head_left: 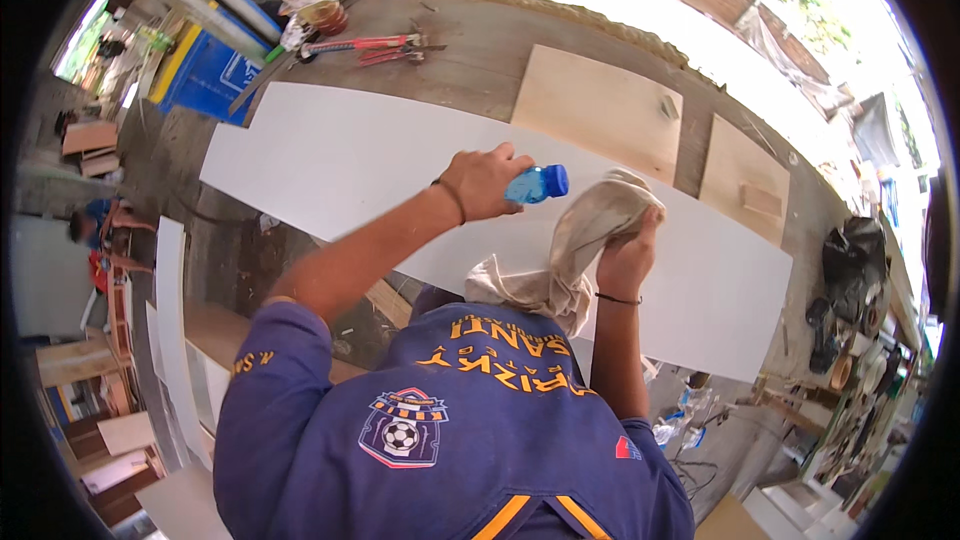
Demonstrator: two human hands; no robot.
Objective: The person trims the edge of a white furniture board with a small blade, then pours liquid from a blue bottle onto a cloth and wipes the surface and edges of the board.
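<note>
My left hand (482, 183) is wrapped round a small clear plastic bottle (526, 187) with a blue cap, tipped on its side with the cap toward the cloth. A beige cloth (590, 225) hangs bunched from my right hand (632, 248), which grips it near the top; its lower end drapes toward my shirt. Both hands are above a long white panel (360, 140) that lies across the workbench. The bottle and the cloth are close together, with a small gap between the cap and the fabric.
Two pale wooden boards (590, 105) (745, 175) lie beyond the panel, each with a small block on it. Red-handled tools (385, 47) and a rusty can (322, 15) sit at the far left by a blue container (205, 75). A black plastic bag (853, 260) and tape rolls are at the right.
</note>
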